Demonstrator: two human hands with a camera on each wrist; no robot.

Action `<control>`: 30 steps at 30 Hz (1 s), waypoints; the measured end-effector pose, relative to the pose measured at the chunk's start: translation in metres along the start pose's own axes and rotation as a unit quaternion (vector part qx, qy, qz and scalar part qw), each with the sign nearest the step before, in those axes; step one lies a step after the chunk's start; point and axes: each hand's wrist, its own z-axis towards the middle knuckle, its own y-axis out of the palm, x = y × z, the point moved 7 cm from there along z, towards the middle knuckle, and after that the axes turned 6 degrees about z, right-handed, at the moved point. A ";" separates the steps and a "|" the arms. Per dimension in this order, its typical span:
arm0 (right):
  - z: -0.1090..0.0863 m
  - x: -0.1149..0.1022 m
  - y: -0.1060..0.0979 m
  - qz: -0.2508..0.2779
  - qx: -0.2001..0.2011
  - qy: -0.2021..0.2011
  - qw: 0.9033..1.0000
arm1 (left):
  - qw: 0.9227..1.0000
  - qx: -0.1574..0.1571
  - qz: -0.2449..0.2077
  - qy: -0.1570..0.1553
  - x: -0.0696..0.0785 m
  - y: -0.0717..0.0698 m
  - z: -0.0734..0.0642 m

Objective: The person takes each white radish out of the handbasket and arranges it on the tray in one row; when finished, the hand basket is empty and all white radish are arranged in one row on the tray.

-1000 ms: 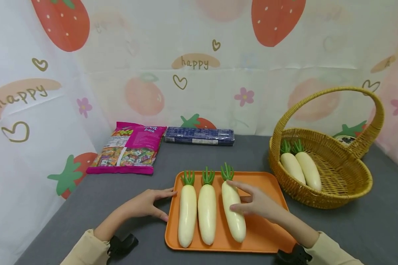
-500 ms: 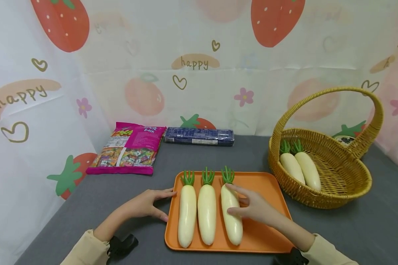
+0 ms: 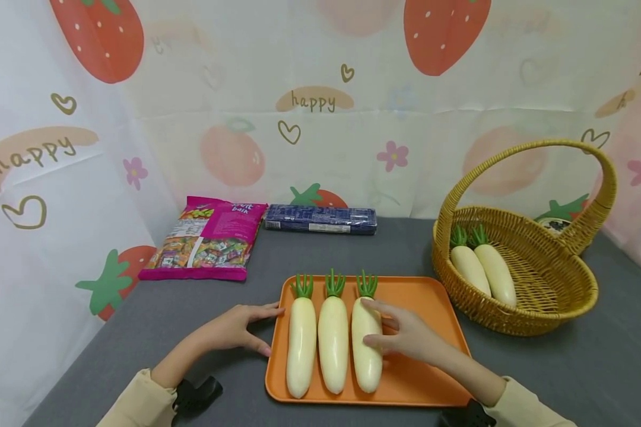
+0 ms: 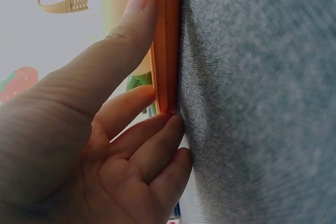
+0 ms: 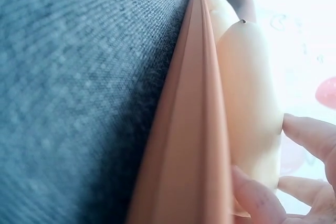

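My left hand (image 3: 237, 327) is at the left edge of an orange tray (image 3: 428, 379), thumb on the rim and the other fingers by the corner. In the left wrist view its thumb (image 4: 137, 17) lies along the tray edge. Three white radishes (image 3: 333, 344) with green tops lie side by side, lengthwise, on the tray. My right hand (image 3: 408, 335) touches the rightmost radish (image 3: 367, 370) from above and the right with loosely spread fingers. The right wrist view shows fingertips against that radish (image 5: 251, 93), just over the tray rim.
A wicker basket (image 3: 555, 305) with a tall handle stands at the right, two more white radishes (image 3: 497, 273) in it. Behind the tray lie a pink candy bag (image 3: 208, 243) and a long dark blue package (image 3: 320, 219). A printed curtain backs the grey table.
My right hand has shifted slightly left. The rightmost radish has turned from slanted to nearly straight, its lower end swinging left, nearer the middle one. My left hand stays still.
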 end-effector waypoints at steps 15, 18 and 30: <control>0.000 -0.003 0.000 -0.049 0.006 -0.021 0.999 | 1.000 0.002 0.001 0.007 0.001 -0.001 0.000; -0.001 -0.004 -0.002 -0.038 0.008 -0.013 0.999 | 1.000 0.002 0.001 0.006 0.001 -0.001 0.001; -0.010 -0.018 -0.038 0.006 0.025 0.014 1.000 | 1.000 0.003 -0.004 0.012 0.001 -0.001 0.000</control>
